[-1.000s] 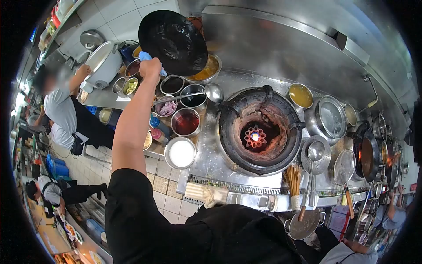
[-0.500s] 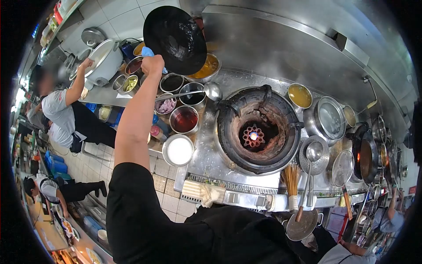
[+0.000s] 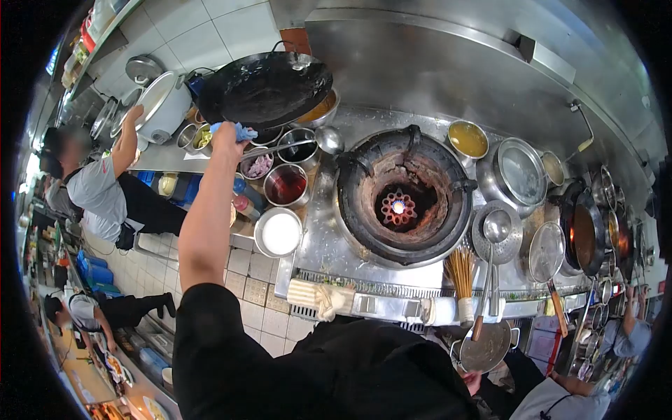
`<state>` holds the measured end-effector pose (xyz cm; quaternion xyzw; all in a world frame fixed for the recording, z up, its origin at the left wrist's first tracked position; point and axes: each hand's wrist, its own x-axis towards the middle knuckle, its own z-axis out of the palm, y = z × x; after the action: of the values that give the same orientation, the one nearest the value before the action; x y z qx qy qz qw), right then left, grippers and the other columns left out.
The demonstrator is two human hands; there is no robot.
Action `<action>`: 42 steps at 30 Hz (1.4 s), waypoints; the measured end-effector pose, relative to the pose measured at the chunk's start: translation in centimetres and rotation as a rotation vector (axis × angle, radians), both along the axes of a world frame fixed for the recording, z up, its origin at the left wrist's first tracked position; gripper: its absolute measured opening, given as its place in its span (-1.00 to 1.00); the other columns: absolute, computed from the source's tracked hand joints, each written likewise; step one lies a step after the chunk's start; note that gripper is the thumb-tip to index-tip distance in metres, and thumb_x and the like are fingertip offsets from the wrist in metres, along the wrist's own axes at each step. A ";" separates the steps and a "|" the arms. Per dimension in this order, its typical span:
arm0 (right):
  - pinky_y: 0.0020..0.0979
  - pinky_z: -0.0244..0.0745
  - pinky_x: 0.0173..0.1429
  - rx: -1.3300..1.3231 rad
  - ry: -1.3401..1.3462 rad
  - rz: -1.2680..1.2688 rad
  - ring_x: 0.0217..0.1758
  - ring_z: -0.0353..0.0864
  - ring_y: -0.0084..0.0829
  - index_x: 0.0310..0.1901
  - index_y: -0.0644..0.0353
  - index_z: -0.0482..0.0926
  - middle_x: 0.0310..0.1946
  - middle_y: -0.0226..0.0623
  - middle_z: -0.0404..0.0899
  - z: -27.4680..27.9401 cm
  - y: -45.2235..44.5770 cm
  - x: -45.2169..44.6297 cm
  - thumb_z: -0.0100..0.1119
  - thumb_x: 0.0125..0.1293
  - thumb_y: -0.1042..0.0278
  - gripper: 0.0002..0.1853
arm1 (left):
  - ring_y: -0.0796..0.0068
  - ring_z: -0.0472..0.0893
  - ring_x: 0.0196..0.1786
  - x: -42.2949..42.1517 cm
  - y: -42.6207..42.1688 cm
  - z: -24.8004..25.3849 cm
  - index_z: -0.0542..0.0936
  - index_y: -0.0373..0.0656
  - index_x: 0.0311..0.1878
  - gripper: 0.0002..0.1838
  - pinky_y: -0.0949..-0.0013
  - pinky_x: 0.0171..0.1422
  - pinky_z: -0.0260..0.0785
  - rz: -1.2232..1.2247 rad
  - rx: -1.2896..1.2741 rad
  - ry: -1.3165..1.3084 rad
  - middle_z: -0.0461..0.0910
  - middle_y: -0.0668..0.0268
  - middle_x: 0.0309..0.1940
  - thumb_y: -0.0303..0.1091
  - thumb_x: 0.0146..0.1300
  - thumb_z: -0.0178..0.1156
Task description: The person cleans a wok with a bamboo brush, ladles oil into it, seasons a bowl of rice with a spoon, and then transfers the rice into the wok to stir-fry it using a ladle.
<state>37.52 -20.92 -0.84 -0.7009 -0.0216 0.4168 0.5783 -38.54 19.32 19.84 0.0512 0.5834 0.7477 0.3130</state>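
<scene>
The wok (image 3: 264, 91) is wide, round and blackened, with a shallow curved bowl that glistens as if wet and shows bright streaks and patches of reflected light, strongest towards its upper right. It is held up beyond the left hand (image 3: 225, 135), tilted so that its hollow shows as a broad oval. A thin dark loop handle stands at the rim farthest from the hand. The wok overlaps several metal containers in the view. The blue cloth (image 3: 242, 131) is bunched and creased, gripped in the left hand at the wok's near rim, its loose end sticking out to the right of the fingers.
</scene>
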 end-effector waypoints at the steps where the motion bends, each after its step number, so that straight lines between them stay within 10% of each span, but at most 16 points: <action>1: -0.48 0.28 -0.62 0.046 -0.014 -0.005 -0.67 0.29 -0.55 -0.43 0.06 0.38 -0.67 -0.49 0.28 1.4 1.7 0.5 -0.11 0.43 -0.04 -0.62 | 0.11 0.57 -0.31 0.6 -1.1 -0.7 0.37 -0.24 -0.07 -0.78 -0.01 -0.24 0.53 -0.021 0.022 -0.022 0.45 0.12 -0.23 -0.51 0.20 -0.03; 8: -0.62 0.21 -0.51 0.114 -0.397 0.291 -0.54 0.33 -0.70 -0.30 0.11 0.52 -0.53 -0.57 0.38 6.9 11.9 3.3 -0.03 0.44 0.08 -0.70 | 0.13 0.61 -0.31 11.8 -9.7 -3.9 0.37 -0.28 -0.16 -0.85 0.05 -0.27 0.57 -0.147 0.055 -0.004 0.52 0.08 -0.28 -0.47 0.21 -0.03; 12: -0.24 0.43 -0.09 -0.170 -1.267 0.785 -0.21 0.53 -0.19 -0.17 0.28 0.51 -0.31 -0.11 0.53 6.7 15.1 0.9 0.13 0.29 0.07 -0.63 | 0.10 0.62 -0.30 20.8 -13.6 -5.9 0.35 -0.23 -0.20 -0.89 0.12 -0.35 0.53 -0.236 0.036 -0.107 0.56 0.00 -0.36 -0.49 0.22 -0.11; 19: -0.09 0.43 0.02 -0.518 -0.856 1.092 -0.11 0.59 0.14 -0.16 0.48 0.47 -0.29 0.25 0.58 1.9 18.3 1.0 -0.01 0.22 -0.24 -0.30 | 0.22 0.61 -0.46 34.6 -15.6 -10.3 0.38 -0.30 -0.28 -0.91 0.31 -0.46 0.50 -0.184 -0.048 -0.388 0.60 -0.05 -0.43 -0.48 0.21 -0.07; 24: -0.39 0.47 -0.56 -0.333 0.158 0.809 -0.63 0.52 -0.37 -0.10 0.18 0.41 -0.47 -0.11 0.57 2.3 17.9 0.5 0.09 0.31 0.20 -0.74 | 0.35 0.59 -0.52 39.5 -16.9 -13.7 0.40 -0.29 -0.28 -0.90 0.42 -0.56 0.36 -0.289 -0.139 -0.387 0.60 0.04 -0.48 -0.46 0.19 -0.01; 29: -0.47 0.27 -0.71 -0.101 0.572 0.898 -0.81 0.31 -0.42 -0.12 0.17 0.42 -0.62 -0.24 0.50 4.2 18.8 2.5 0.08 0.30 0.29 -0.80 | 0.33 0.62 -0.48 41.4 -17.0 -17.7 0.41 -0.30 -0.27 -0.90 0.35 -0.56 0.38 -0.269 -0.130 -0.377 0.58 0.08 -0.47 -0.50 0.16 0.01; 37: -0.47 0.44 -0.50 -0.052 -0.225 0.743 -0.58 0.48 -0.54 -0.11 0.23 0.38 -0.42 -0.28 0.54 7.6 15.7 -0.5 0.15 0.19 0.50 -0.76 | 0.27 0.64 -0.34 42.2 -16.3 -23.0 0.38 -0.27 -0.21 -0.89 0.22 -0.38 0.52 -0.298 -0.089 -0.299 0.56 0.07 -0.34 -0.46 0.25 -0.05; 39: -0.44 0.40 -0.40 -0.040 -1.043 0.897 -0.54 0.44 -0.53 -0.06 0.25 0.35 -0.44 -0.28 0.50 8.4 15.7 -0.1 0.16 0.19 0.48 -0.70 | 0.28 0.64 -0.35 42.3 -16.3 -22.1 0.40 -0.27 -0.20 -0.87 0.24 -0.31 0.48 -0.379 -0.109 -0.321 0.59 0.05 -0.26 -0.43 0.24 -0.03; 42: -0.35 0.39 -0.33 -0.045 -1.145 0.788 -0.51 0.43 -0.42 -0.06 0.26 0.34 -0.56 -0.29 0.43 12.6 16.6 -2.2 0.18 0.21 0.44 -0.69 | 0.28 0.64 -0.25 41.9 -16.5 -20.9 0.38 -0.25 -0.07 -0.79 0.21 -0.21 0.49 -0.506 -0.140 -0.348 0.57 0.10 -0.20 -0.37 0.29 -0.01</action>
<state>35.36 -4.33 11.78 -0.7623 -0.5674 0.1607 0.2667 3.32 2.78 -1.04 0.0444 0.5399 0.6018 0.5869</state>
